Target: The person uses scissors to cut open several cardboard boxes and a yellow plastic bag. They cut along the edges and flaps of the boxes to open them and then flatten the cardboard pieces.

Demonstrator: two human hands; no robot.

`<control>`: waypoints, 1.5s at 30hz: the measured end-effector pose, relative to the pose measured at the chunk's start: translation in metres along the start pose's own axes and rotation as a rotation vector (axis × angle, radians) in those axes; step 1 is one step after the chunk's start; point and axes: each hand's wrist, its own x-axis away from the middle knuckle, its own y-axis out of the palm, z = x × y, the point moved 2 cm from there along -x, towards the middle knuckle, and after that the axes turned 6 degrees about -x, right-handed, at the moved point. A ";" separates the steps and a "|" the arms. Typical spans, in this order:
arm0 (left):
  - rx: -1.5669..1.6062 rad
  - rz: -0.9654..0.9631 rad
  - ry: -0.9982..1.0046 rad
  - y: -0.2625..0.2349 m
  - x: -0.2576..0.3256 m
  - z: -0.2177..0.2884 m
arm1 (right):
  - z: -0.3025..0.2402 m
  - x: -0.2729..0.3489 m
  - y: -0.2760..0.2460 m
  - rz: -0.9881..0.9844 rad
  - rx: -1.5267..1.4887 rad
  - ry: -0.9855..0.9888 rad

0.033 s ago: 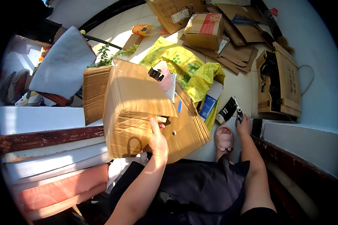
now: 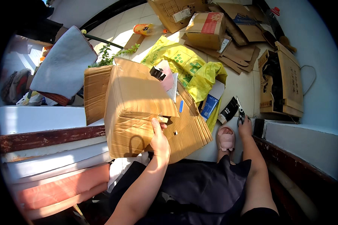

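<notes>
A large open cardboard box [image 2: 139, 88] lies tilted in front of me, with its flaps spread out. My left hand [image 2: 160, 140] grips its torn near edge, thumb on the outer face and fingers partly hidden behind the board. Beside my thumb is a small pale strip on the box edge. At my right, low by the floor, my right hand [image 2: 245, 126] is closed round the black handles of a pair of scissors [image 2: 240, 108], blades pointing away from me. Just left of the blades lies a black packet [image 2: 228, 110]. A blue strip [image 2: 181, 106] shows on the cardboard flap.
A yellow woven sack [image 2: 184, 63] and a blue-and-white carton [image 2: 210, 105] lie beyond the box. Farther off are a taped carton [image 2: 205, 30], flattened cardboard [image 2: 240, 56] and an orange-labelled bottle [image 2: 146, 29]. A wooden crate [image 2: 281, 80] stands right; my pink slipper [image 2: 226, 138] is near the scissors.
</notes>
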 end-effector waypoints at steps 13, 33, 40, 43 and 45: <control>0.189 -0.015 -0.284 0.017 0.020 0.021 | -0.023 -0.013 -0.005 -0.186 0.172 0.134; 0.159 -0.045 -0.300 0.007 0.022 0.047 | -0.257 0.052 -0.153 -1.451 -0.988 -0.593; 0.211 -0.084 -0.294 -0.006 0.021 0.064 | -0.279 0.075 -0.176 -0.417 -0.506 -1.105; 0.218 -0.115 -0.256 -0.006 0.020 0.073 | -0.284 0.079 -0.181 -0.153 -0.331 -1.198; 0.228 -0.115 -0.248 -0.005 0.021 0.079 | -0.288 0.082 -0.184 -0.018 -0.277 -1.190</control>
